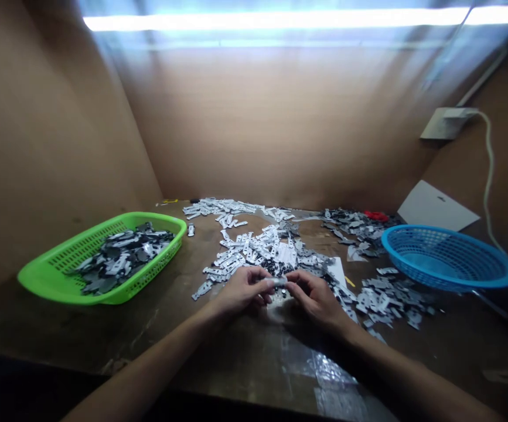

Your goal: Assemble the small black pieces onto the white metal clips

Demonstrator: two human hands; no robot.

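1. One small shiny metal piece (277, 282) is pinched above the near middle of the workbench (236, 351).
2. The left hand (242, 291) and right hand (315, 300) are together, both clamped on it.
3. Two baskets: one green basket (157, 215) on the left, one blue basket (469, 285) on the right.
4. Too many stamped metal plates (254, 249) to count lie scattered beyond the hands.

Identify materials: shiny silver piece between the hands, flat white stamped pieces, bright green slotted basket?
The shiny silver piece looks like bare metal, given its glint. The flat white stamped pieces look like thin coated sheet, possibly metal; unclear at this view. The bright green slotted basket looks like glossy moulded plastic: even colour, thin perforated walls.
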